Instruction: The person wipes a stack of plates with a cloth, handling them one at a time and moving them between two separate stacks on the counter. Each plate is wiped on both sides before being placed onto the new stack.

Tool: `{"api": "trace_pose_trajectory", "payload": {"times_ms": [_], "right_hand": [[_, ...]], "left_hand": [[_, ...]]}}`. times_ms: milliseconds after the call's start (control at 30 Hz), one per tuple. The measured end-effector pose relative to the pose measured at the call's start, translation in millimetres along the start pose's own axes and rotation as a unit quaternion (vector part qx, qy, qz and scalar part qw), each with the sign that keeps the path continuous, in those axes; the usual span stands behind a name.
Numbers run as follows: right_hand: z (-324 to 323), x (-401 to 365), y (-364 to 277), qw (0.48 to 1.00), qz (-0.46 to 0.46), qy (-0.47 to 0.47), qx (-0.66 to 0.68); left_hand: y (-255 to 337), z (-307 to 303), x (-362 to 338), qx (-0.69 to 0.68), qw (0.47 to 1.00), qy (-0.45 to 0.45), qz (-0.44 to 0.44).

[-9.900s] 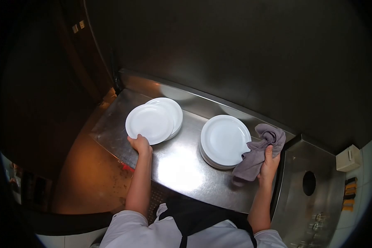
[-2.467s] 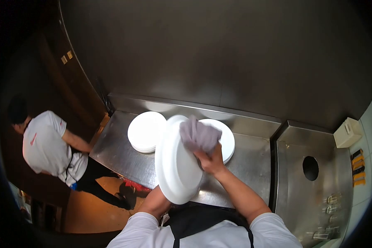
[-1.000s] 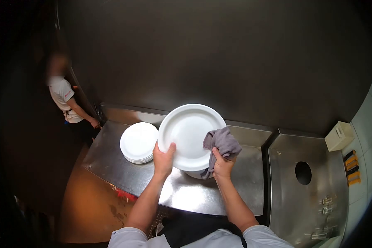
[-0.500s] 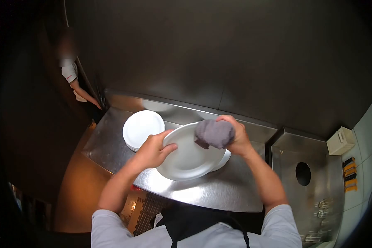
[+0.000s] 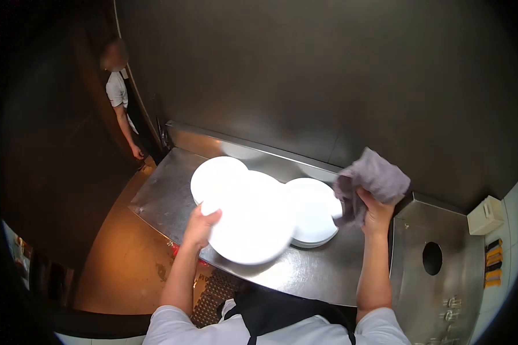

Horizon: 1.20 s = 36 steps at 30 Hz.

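My left hand point(image 5: 200, 227) grips the left rim of a white plate point(image 5: 252, 221), thumb on its upper face, tilted above the steel counter. Out to the right, a crumpled grey cloth point(image 5: 374, 178) is bunched in my right hand point(image 5: 377, 213), apart from the plate. Partly behind the held plate, a stack of white plates point(image 5: 217, 175) sits on the left of the counter. Another white plate stack point(image 5: 315, 215) lies between the held plate and the cloth.
The steel counter point(image 5: 164, 178) runs along a dark wall. To the right is a steel surface with a round hole point(image 5: 432, 258), a white box point(image 5: 485, 215) and orange-and-black objects point(image 5: 493, 263) by the tiles. A person point(image 5: 121, 98) stands at the far left.
The cloth has come off the plate and moved right with my right hand. My left hand has turned the plate's face upward. More of the right-hand stack shows now.
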State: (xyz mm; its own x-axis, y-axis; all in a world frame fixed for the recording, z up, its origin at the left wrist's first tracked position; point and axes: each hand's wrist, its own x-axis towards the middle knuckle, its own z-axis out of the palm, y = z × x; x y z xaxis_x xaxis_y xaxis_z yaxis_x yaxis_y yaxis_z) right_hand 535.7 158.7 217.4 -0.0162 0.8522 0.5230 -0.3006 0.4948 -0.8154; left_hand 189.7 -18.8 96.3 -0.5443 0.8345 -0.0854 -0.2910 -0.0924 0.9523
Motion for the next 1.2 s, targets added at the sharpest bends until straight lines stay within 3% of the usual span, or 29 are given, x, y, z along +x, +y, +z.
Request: {"api": "trace_pose_trajectory", "payload": {"times_ms": [33,133,233,433,667,767,867,933,1100,1200], "right_hand": [[-14,-9,12,0.994,0.065,0.037,0.074],[-35,-29,32,0.984,0.108,0.109,0.089],[-29,-42,33,0.976,0.144,0.123,0.108],[-25,-37,33,0.973,0.167,0.126,0.093],[-23,-33,35,0.971,0.168,0.137,0.104],[-28,-37,42,0.967,0.189,0.136,0.101],[-20,-36,31,0.962,0.202,0.147,0.108],[-13,-35,21,0.959,0.205,0.147,0.129],[-26,-43,31,0.960,0.224,0.127,0.112],[-30,-44,40,0.971,0.194,0.121,0.067]], "left_hand": [[-11,-18,7,-0.053,0.996,0.071,-0.004],[-28,-52,33,-0.141,0.965,0.223,0.007],[-46,-66,62,-0.116,0.930,0.344,0.055],[-59,-60,97,-0.119,0.903,0.406,0.078],[-80,-26,123,-0.013,0.875,0.474,0.093],[-90,-10,129,0.105,0.862,0.495,0.035],[-73,12,130,0.246,0.810,0.531,-0.030],[-85,4,145,0.240,0.805,0.542,-0.021],[-54,20,138,0.285,0.811,0.490,-0.143],[-55,37,126,0.356,0.771,0.527,0.001]]}}
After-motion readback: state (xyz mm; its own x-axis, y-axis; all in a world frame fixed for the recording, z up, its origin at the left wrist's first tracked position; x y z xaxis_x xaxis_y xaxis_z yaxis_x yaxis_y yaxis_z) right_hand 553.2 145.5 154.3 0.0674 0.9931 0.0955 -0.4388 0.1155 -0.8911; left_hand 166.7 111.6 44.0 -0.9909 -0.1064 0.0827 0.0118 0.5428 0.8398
